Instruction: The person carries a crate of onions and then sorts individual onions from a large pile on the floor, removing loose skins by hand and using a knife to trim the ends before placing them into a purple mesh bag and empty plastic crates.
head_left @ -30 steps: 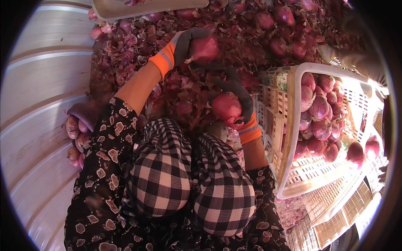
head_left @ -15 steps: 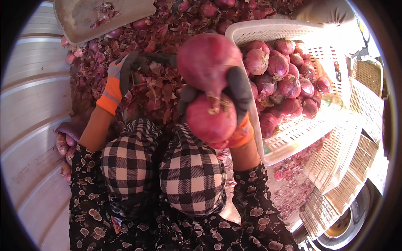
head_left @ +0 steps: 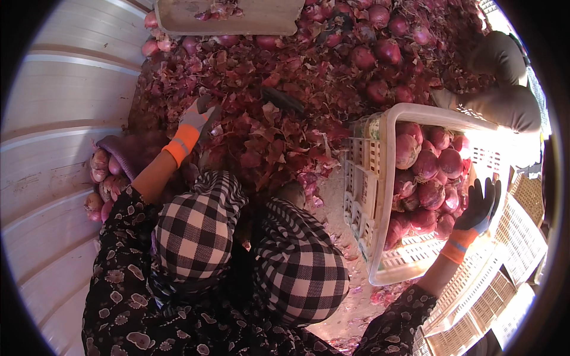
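My right hand [head_left: 480, 204], in a dark glove with an orange cuff, is over the right side of a white plastic crate [head_left: 371, 204]. Its fingers are spread and nothing is in them. Red onions [head_left: 430, 193] fill part of the crate, to the left of that hand. My left hand [head_left: 200, 120], gloved in grey and dark with an orange cuff, hovers over loose onion skins [head_left: 243, 133]. Its fingers look slightly apart, with no held thing visible. A dark, elongated object [head_left: 282, 99] lies on the skins to its right; its kind is unclear.
A tan tray [head_left: 267, 26] with some skins sits at the far side. More red onions [head_left: 389, 52] lie on the far skins. At left, a purple mesh sack [head_left: 116, 155] with onions rests by the ridged wall [head_left: 77, 95]. Another person's knee [head_left: 507, 107] is beyond the crate; stacked crates [head_left: 519, 237] stand right.
The two large onions are gone from my right hand, which has moved right to the crate and opened. The view has shifted, showing more of the far onion pile.
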`<state>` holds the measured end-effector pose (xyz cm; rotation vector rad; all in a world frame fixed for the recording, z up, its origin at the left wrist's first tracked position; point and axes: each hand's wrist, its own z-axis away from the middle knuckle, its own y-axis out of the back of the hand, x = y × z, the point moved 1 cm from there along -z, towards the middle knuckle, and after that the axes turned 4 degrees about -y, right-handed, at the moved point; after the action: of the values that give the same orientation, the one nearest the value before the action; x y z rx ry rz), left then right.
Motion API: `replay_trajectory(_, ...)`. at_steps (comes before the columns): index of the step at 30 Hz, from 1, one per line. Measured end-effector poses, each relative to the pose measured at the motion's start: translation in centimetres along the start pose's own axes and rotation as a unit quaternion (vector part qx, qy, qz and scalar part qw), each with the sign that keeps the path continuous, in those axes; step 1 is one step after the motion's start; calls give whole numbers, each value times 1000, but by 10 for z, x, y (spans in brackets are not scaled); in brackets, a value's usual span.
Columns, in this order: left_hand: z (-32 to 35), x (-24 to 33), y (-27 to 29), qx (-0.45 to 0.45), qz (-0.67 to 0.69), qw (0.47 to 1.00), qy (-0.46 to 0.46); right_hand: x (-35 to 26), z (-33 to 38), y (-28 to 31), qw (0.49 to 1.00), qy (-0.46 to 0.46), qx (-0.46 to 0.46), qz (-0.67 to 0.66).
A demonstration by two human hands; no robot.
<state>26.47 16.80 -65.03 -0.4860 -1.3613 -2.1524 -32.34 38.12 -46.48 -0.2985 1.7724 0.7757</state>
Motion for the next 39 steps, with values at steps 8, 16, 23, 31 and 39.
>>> replay_trajectory(8, -163, 69, -52, 40, 61, 994, -84, -59, 125, -152, 884, 184, -264, 338)
replay_trajectory(16, -217, 157, -115, 186, 225, 956, 33, -48, 125, -137, 905, 125, -296, 281)
replay_trajectory(23, -177, 125, -79, 102, 396, 910, -77, -66, 132, -151, 942, 131, -175, 253)
replay_trajectory(31, -46, 118, -52, 68, -24, 902, -427, -19, 170, -314, 847, -311, -285, -324)
replay_trajectory(39, -60, 88, -18, -4, 559, 828, 42, 74, 202, -296, 826, -248, -387, -326)
